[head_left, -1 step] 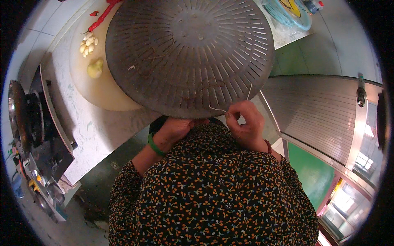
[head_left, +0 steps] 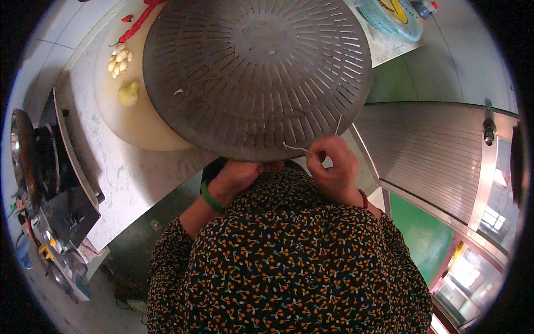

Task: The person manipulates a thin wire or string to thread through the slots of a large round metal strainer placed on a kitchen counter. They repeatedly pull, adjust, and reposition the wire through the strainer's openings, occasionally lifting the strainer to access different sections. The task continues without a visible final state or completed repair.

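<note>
A thin pale strand is pinched between thumb and fingertip of the right hand, at the near right rim of a round grey slotted basket. The left hand is set at the basket's near edge, its fingers partly hidden — how far it is open, and what is held, cannot be told. A round cutting board is overlapped in view by the basket's left rim; on it, garlic cloves and a red chili are laid out. Between board and stove, a strip of worktop is left uncovered — bounded by its slanting near edge.
</note>
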Motion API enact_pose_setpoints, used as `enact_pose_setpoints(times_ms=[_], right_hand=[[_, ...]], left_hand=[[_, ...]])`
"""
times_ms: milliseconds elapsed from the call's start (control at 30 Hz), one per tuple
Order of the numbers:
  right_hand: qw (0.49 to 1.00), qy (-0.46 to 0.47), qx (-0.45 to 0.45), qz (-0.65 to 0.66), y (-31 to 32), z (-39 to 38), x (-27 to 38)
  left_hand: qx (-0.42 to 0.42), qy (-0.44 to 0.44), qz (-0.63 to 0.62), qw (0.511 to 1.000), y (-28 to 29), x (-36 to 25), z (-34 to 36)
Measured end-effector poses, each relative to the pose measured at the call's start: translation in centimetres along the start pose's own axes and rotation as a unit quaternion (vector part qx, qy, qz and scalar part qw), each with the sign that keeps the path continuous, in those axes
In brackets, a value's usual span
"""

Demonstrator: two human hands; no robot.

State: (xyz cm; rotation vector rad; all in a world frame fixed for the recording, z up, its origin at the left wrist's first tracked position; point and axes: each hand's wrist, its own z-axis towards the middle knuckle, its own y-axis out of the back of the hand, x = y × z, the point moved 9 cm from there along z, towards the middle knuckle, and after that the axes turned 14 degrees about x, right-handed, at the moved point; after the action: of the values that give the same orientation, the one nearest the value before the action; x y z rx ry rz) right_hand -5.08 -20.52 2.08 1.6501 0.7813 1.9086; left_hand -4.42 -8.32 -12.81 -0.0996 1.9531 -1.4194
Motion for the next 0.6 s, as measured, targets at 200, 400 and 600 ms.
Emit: enact_pose_setpoints(times_ms=[200,400,600], right_hand=[[0.998,-0.060,0.006,0.009,0.0,0.6,-0.5],[0.997,-0.071,0.034,-0.024,-0.7,1.0,-0.7],[0.994,-0.054,0.073,-0.053,-1.4,1.1,-0.4]], left_hand=[[0.111,-0.117,0.104,0.982,-1.1,-1.7,-0.5],[0.016,-0.048,0.264,0.963,3.3,0.3,-1.3],[0.032,-0.043,0.345,0.937,-0.2,-2.8,-1.2]])
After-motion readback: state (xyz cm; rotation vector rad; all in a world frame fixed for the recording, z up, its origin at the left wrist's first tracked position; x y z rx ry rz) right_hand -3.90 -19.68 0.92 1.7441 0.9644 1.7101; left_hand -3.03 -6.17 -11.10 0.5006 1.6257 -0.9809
